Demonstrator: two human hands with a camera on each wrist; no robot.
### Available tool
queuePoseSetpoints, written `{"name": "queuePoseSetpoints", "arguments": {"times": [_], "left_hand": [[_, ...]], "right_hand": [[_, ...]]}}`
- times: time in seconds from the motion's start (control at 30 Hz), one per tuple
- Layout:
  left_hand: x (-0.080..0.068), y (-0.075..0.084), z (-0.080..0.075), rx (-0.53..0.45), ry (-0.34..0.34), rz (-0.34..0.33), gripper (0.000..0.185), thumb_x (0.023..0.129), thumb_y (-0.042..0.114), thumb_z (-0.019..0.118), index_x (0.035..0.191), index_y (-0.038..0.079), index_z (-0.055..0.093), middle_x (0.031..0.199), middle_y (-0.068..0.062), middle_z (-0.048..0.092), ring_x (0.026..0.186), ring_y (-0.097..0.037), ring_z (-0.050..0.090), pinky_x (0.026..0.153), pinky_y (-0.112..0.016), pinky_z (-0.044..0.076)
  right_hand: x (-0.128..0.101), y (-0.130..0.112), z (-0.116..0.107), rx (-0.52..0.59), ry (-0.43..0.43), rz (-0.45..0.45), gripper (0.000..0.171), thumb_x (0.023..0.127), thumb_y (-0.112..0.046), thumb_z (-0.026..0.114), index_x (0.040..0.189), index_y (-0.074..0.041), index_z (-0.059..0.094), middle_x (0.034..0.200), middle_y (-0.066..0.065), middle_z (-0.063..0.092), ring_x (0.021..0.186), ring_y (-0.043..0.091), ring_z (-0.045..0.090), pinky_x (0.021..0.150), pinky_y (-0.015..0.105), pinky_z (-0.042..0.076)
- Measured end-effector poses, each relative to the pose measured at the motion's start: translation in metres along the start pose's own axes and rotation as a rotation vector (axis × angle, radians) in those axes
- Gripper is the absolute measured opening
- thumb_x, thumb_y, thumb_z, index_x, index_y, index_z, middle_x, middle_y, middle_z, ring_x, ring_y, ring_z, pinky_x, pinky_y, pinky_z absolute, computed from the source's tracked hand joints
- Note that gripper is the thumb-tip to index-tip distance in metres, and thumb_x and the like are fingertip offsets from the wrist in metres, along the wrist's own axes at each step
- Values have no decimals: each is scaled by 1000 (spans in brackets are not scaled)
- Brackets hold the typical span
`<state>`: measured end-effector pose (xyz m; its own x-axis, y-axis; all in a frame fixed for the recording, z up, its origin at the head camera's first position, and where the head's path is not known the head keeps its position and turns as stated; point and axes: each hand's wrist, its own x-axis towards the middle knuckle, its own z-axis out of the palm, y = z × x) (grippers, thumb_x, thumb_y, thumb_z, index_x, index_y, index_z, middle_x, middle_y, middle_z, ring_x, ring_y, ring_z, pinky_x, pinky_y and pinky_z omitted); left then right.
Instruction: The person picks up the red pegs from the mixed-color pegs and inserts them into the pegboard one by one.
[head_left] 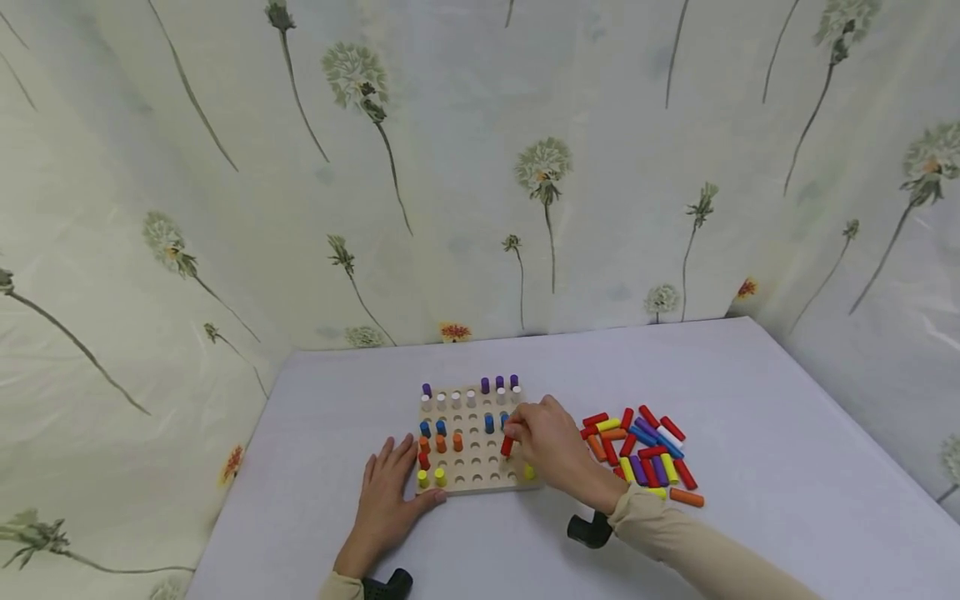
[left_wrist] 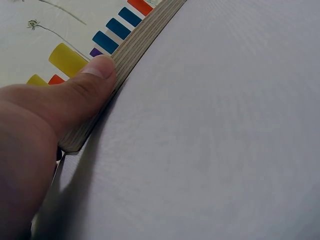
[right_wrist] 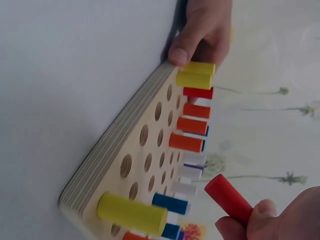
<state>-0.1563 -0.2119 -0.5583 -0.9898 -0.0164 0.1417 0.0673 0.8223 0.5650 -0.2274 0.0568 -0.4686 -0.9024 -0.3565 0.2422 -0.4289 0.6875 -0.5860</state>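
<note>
A wooden pegboard (head_left: 480, 489) lies on the table with round holes and rows of yellow, red, orange, blue, white and purple pegs. My left hand (head_left: 387, 492) rests at its near left corner, fingers spread along the side. The left thumb presses the board's layered front edge (left_wrist: 145, 39), beside a yellow peg (left_wrist: 68, 60). Between thumb and fingertips, my right hand (head_left: 551, 443) pinches a red peg (right_wrist: 228, 199), held tilted over the board's right part. In the right wrist view, the peg's free end shows apart from the board; the hand (right_wrist: 280, 220) is partly cut off.
Right of the board, several loose pegs (head_left: 651, 452) lie scattered in red, orange, yellow, blue, purple and white. The pale table (head_left: 300, 467) meets a flower-printed cloth (head_left: 450, 275) at its back and sides. Dark wrist cameras (head_left: 590, 530) sit by both sleeves.
</note>
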Motion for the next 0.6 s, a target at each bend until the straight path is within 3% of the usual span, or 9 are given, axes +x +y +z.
{"name": "queuePoseSetpoints", "arguments": {"times": [0.27,0.6], "left_hand": [[0,1,-1,-11,-12,-9,91,88,57,82,155,3,52,167,-15,44,161,-43,24,130,-70,12],[0,-1,-1,-16,-7,4,91,88,57,81,155,2,53,167,-15,45,161,-44,25,129,-71,12]], "right_hand": [[13,-16,20,14,57,-133,8,94,-10,80,87,-11,76,75,-2,72,77,12,44,64,23,39],[21,-31,39,70,-3,-207,5,96,-9,78,92,-12,80,85,-2,77,82,11,49,71,24,42]]}}
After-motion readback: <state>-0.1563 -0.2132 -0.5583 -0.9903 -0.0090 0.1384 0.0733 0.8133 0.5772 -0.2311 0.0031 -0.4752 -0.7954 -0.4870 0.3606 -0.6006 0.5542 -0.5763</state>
